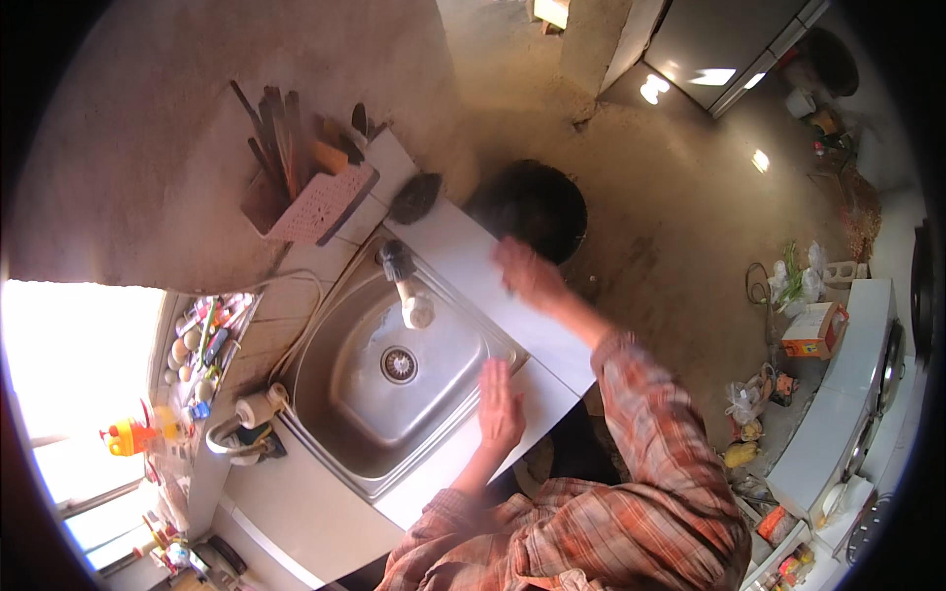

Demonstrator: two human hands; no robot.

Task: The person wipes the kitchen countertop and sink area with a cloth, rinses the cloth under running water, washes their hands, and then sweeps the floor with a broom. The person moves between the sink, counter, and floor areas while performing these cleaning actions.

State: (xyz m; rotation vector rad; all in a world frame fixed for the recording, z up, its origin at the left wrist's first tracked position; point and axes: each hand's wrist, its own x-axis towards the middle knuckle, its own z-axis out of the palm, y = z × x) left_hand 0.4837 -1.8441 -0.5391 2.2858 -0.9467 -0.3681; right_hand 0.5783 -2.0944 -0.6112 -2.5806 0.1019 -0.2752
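My left hand [501, 406] is held flat with its fingers extended, at the near right rim of the stainless steel sink [336, 436]. Nothing shows in it. My right hand [528, 275] is blurred, over the outer edge of the white tiled counter [547, 369] beside a black round tub [539, 210]. Whether it holds something cannot be made out. A faucet [405, 288] with a dark base and pale spout reaches over the sink. The basin's drain strainer [399, 365] lies uncovered. On the counter behind the faucet rests a dark oval item [416, 198].
A pink perforated basket [325, 203] of utensils stands by the wall. A second tap [255, 414] is at the sink's left side. Eggs and small items crowd the windowsill [203, 343]. Across the floor are an orange box [813, 331], plastic bags [748, 402] and a white counter [828, 414].
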